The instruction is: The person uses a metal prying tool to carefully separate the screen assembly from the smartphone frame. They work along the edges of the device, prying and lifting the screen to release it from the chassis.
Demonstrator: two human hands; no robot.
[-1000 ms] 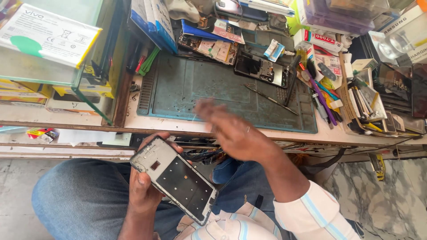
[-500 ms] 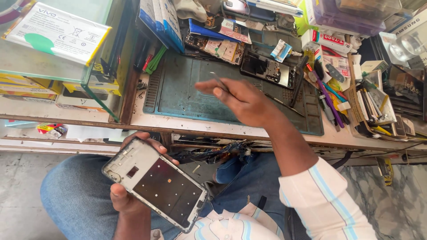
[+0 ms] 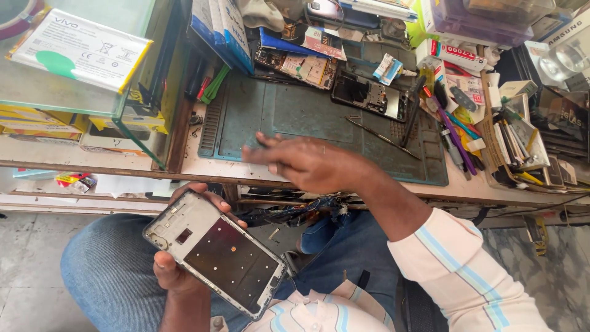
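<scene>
Over the lap, below the tabletop [image 3: 184, 167] edge | stripped grey phone frame [image 3: 218, 253] gripped by left hand [image 3: 175, 270], long axis slanting down-right | right hand [image 3: 307, 163] nearer green mat [image 3: 319, 120], fingers [image 3: 261, 154] loosely spread, empty, above and right of frame.

Dark phone board [image 3: 369, 95] at back edge of teal work mat [image 3: 295, 110], opened, parts showing. Metal tweezers [image 3: 381, 136] lie on mat toward right edge. Purple pen [image 3: 453, 132] among clutter at counter [image 3: 203, 169] right end. White flat box with green dot [image 3: 80, 50] on glass shelf [image 3: 61, 98], left corner. Blue boxes [image 3: 218, 27] stand at back left of mat.
</scene>
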